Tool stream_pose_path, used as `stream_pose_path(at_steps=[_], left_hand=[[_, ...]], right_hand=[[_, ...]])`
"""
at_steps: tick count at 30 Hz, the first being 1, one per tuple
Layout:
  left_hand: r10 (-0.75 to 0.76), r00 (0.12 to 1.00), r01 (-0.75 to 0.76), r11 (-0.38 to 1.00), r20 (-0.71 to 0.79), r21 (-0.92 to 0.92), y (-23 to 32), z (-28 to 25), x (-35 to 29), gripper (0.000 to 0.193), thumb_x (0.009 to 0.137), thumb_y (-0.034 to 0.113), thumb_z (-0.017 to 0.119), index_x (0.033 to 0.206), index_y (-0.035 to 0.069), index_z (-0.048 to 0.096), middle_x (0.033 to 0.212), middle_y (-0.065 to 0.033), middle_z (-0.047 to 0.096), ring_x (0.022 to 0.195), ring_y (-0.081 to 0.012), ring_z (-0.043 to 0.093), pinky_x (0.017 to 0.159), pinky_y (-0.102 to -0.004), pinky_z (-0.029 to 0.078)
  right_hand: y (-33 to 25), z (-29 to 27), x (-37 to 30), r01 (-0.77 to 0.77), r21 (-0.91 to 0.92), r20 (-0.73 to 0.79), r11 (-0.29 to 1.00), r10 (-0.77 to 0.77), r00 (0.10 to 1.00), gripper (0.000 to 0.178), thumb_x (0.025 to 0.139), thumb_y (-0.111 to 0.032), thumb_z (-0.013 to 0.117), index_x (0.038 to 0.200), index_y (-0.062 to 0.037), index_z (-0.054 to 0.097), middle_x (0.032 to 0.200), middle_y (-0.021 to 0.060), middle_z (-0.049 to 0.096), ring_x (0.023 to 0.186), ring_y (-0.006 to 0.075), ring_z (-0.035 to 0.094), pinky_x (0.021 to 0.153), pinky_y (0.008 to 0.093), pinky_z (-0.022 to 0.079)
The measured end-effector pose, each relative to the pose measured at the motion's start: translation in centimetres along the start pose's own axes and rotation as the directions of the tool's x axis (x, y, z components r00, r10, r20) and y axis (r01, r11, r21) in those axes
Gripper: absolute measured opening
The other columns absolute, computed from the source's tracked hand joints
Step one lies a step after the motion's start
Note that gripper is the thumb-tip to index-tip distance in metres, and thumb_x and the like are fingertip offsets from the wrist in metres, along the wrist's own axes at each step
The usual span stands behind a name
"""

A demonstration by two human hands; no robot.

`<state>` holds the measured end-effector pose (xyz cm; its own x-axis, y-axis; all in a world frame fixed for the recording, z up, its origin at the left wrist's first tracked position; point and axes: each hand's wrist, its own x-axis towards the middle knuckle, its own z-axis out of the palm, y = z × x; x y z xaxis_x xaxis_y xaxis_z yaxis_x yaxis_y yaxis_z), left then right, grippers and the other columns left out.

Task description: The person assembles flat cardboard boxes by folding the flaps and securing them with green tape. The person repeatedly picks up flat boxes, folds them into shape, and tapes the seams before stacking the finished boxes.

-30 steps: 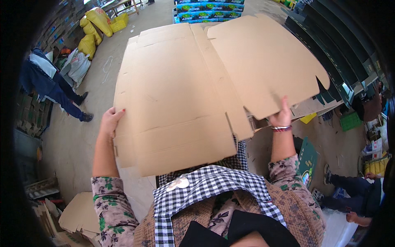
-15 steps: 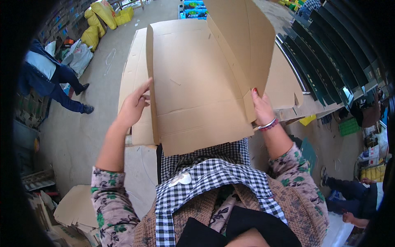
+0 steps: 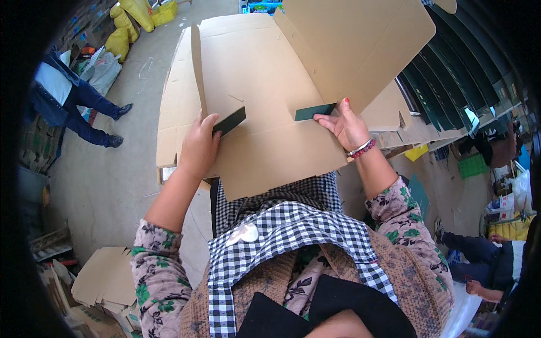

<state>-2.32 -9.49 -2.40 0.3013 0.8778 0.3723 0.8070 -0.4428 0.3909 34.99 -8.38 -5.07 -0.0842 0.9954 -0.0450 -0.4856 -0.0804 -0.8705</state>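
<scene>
In front of me a partly folded cardboard box lies with its brown inside up and its side walls raised. My left hand is closed round the near end of the left wall, beside a small flap bent inward with its dark green face showing. My right hand grips the near right corner, thumb up and fingers against a second green flap, also turned in. The tall right panel stands up and leans outward. The box's near edge reaches over my checked apron.
Under the box are more flat cardboard sheets on a table. Dark green panels stand in a row at the right. A person stands at the left, another is at lower right. Cardboard pieces are stacked at lower left.
The two near corner flaps have been folded inward and now show green. My left hand has moved in onto the left wall's end. The right panel leans farther out.
</scene>
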Motion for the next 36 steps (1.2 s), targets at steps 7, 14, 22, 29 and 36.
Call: stream_pose_path(at_steps=[7, 14, 22, 29, 36], left_hand=[[0.015, 0.917, -0.040, 0.998, 0.399, 0.055, 0.7, -3.5, -4.2, 0.094, 0.069, -0.005, 0.073, 0.150, 0.014, 0.030, 0.154, -0.0367, 0.001, 0.131, -0.0505, 0.041, 0.102, -0.0452, 0.045], [0.071, 0.971, -0.039, 0.989, 0.229, -0.139, 0.2, -3.2, -3.8, 0.086, 0.064, 0.001, 0.080, 0.142, 0.010, 0.045, 0.154, -0.0346, 0.017, 0.139, -0.0483, 0.032, 0.109, -0.0436, 0.038], [-0.482, 0.874, 0.414, 0.667, 0.064, -0.620, -1.4, -0.2, -1.2, 0.037, 0.097, 0.034, 0.057, 0.113, 0.004, 0.071, 0.132, -0.0250, 0.054, 0.124, -0.0328, 0.050, 0.101, -0.0359, 0.039], [-0.184, 0.907, 0.271, 0.944, -0.379, 0.191, -0.5, 0.4, 3.0, 0.027, 0.091, 0.022, 0.062, 0.106, 0.001, 0.069, 0.110, -0.0207, 0.064, 0.113, -0.0362, 0.053, 0.097, -0.0426, 0.042], [0.189, 0.975, -0.212, 0.945, 0.114, 0.249, 0.5, -1.9, 2.5, 0.038, 0.081, 0.018, 0.073, 0.116, 0.004, 0.068, 0.114, -0.0149, 0.065, 0.107, -0.0338, 0.060, 0.096, -0.0404, 0.048]], right_hand=[[0.4, 0.9, -1.9, -0.065, 0.019, -0.013, 0.998, 0.065, 0.998, 0.066, 0.101, -0.043, 0.049, 0.143, 0.0026, 0.027, 0.140, 0.0188, 0.040, 0.113, 0.0388, 0.059, 0.094, 0.0389, 0.053], [0.2, -0.2, -1.0, -0.083, -0.228, -0.084, 0.970, 0.066, 0.994, 0.062, 0.101, -0.047, 0.049, 0.138, 0.0017, 0.038, 0.133, 0.0163, 0.049, 0.108, 0.0289, 0.063, 0.090, 0.0344, 0.053], [-2.5, -3.1, -1.6, 0.083, -0.564, 0.083, 0.821, -0.044, 0.996, 0.067, 0.094, -0.061, 0.051, 0.126, -0.0023, 0.053, 0.116, 0.0100, 0.062, 0.099, 0.0185, 0.063, 0.083, 0.0312, 0.047], [4.2, 0.6, 0.5, 0.276, -0.831, -0.171, 0.483, -0.694, 0.699, 0.038, 0.096, -0.036, 0.062, 0.097, 0.0020, 0.066, 0.089, 0.0105, 0.070, 0.070, 0.0210, 0.065, 0.066, 0.0317, 0.050], [-3.0, 7.3, -6.9, -0.066, -0.986, -0.068, 0.152, -0.008, 0.998, 0.028, 0.082, -0.023, 0.075, 0.097, -0.0009, 0.068, 0.089, 0.0175, 0.068, 0.087, 0.0279, 0.066, 0.076, 0.0354, 0.051]])
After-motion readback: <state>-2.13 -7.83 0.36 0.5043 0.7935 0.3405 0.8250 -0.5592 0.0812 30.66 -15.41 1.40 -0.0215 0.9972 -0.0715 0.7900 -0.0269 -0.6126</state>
